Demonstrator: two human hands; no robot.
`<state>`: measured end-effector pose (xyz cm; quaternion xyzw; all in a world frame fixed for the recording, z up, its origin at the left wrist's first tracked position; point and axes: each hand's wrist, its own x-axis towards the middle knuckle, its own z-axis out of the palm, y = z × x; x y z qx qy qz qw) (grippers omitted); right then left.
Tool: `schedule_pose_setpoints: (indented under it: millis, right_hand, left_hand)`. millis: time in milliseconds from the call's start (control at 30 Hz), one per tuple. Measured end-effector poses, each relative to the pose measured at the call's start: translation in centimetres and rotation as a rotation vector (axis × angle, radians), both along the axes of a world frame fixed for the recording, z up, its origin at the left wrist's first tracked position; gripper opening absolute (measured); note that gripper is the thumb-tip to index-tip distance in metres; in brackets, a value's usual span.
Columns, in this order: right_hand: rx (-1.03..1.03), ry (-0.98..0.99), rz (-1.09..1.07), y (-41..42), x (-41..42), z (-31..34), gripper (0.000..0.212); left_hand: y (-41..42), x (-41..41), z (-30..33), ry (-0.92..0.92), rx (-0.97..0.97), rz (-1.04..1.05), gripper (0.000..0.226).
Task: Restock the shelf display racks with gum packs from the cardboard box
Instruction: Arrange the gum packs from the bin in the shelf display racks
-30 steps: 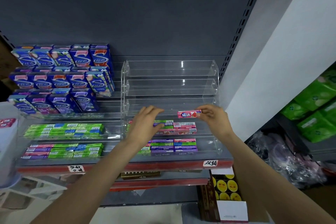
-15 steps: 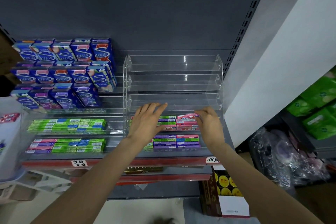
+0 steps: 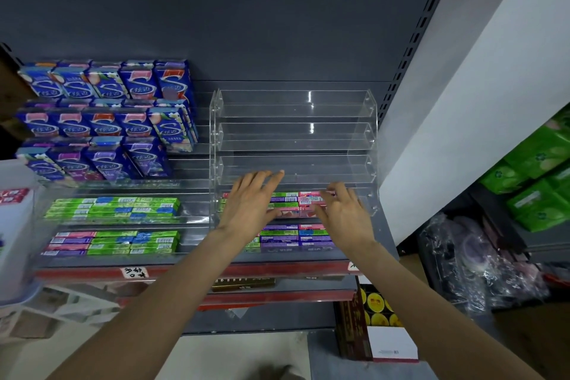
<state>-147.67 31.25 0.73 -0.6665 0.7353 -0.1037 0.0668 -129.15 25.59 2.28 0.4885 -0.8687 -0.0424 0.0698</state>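
Since a moment ago the right hand (image 3: pixel 345 216) has lowered its pink gum pack (image 3: pixel 313 194) onto the clear rack (image 3: pixel 368 133), fingers loosely spread, left hand (image 3: pixel 249 203) flat and spread; next, likely fetching more.

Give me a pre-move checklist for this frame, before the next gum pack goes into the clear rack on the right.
1. Left hand free: ok, fingers straight, resting over the fourth tier's packs.
2. Right hand free: cannot tell, its fingers curl at the pink pack, which may not be released.
3. Pink pack seated flat in its row: cannot tell, partly hidden by the right hand.
4. Room left in the clear rack: ok, the top three tiers hold nothing.
5. Lowest tier tidy: ok, purple, green and blue packs lie in even rows.
6. Supply box within reach: cannot tell, no gum box is clearly in view.
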Motion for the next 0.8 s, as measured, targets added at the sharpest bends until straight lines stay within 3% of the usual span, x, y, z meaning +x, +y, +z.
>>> schedule_pose_setpoints:
  millis: [100,367,667,800]
  right_hand:
    - [0.0,-0.001,0.054,-0.1,1.0,0.8,0.039]
    - [-0.084,-0.247,0.197,-3.1,11.2,4.1,0.033]
    - [-0.037,-0.338,0.389,-7.7,34.8,4.7,0.029]
    - [0.026,-0.369,0.437,-9.1,47.5,2.7,0.026]
  left_hand:
    - [0.2,0.7,0.5,0.047,0.021,-0.008,0.071]
    - [0.0,9.3,3.2,0.29,-0.086,0.136,0.032]
    - [-0.7,32.7,3.6,0.542,-0.023,0.448,0.014]
    - [-1.2,45.2,1.3,0.522,0.064,0.599,0.013]
